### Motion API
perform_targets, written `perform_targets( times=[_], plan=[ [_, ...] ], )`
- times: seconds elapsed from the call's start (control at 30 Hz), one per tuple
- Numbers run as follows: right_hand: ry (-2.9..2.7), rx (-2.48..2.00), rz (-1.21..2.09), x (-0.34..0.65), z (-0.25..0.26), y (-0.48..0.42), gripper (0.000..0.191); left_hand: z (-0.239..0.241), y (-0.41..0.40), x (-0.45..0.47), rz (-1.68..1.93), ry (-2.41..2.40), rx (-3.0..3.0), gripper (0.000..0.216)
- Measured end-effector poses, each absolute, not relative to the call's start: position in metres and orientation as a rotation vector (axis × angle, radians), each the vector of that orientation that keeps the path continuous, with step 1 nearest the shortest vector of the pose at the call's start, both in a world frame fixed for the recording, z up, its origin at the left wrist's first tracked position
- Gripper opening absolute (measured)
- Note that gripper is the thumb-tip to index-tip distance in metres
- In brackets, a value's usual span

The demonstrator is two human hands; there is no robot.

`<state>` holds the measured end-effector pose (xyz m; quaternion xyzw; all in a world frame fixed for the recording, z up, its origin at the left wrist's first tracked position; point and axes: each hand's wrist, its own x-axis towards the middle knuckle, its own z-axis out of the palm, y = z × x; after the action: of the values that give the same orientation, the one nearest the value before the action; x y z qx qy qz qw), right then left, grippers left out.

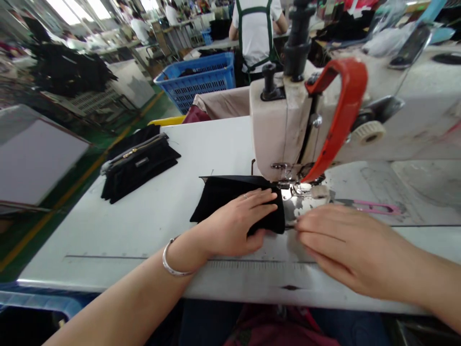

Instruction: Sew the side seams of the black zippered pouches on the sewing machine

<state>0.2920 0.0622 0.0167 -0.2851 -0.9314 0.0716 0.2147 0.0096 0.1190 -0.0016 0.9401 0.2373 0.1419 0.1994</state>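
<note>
A black fabric piece lies on the white sewing table with its right end beside the presser foot of the sewing machine. My left hand rests flat on that fabric, fingers stretched toward the foot, with a silver bangle on the wrist. Just right of the fabric's near corner is my right hand, its fingers pinched together. A thin dark bit shows at those fingertips, too small to name. Behind the right hand lie pink-handled thread snips.
A stack of black zippered pieces lies at the table's left. A red lever curves down the machine head. Beyond the table stand a blue crate and a person in a white shirt. A ruler scale runs along the front.
</note>
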Motion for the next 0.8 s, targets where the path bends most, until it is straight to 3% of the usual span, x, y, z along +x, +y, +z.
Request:
perform_targets(
  times=[0.2, 0.33, 0.5, 0.67, 0.8],
  plan=[
    [-2.585, -0.682, 0.356, 0.256, -0.016, 0.085, 0.019, 0.004, 0.127, 0.004, 0.575, 0.637, 2.333, 0.051],
    [-2.407, -0.825, 0.273, 0.264, -0.016, 0.08, 0.015, 0.007, 0.132, 0.002, 0.616, 0.717, 2.166, 0.051],
    [-2.457, -0.913, 0.219, 0.263, -0.018, 0.081, 0.03, 0.0, 0.129, 0.008, 0.596, 0.709, 2.261, 0.05],
    [-2.42, -0.909, 0.227, 0.263, -0.022, 0.081, 0.013, 0.004, 0.128, 0.009, 0.544, 0.832, 2.113, 0.032],
    [-2.451, -0.931, 0.322, 0.262, -0.02, 0.081, 0.033, 0.011, 0.13, 0.004, 0.56, 0.837, 1.908, 0.038]
  ],
)
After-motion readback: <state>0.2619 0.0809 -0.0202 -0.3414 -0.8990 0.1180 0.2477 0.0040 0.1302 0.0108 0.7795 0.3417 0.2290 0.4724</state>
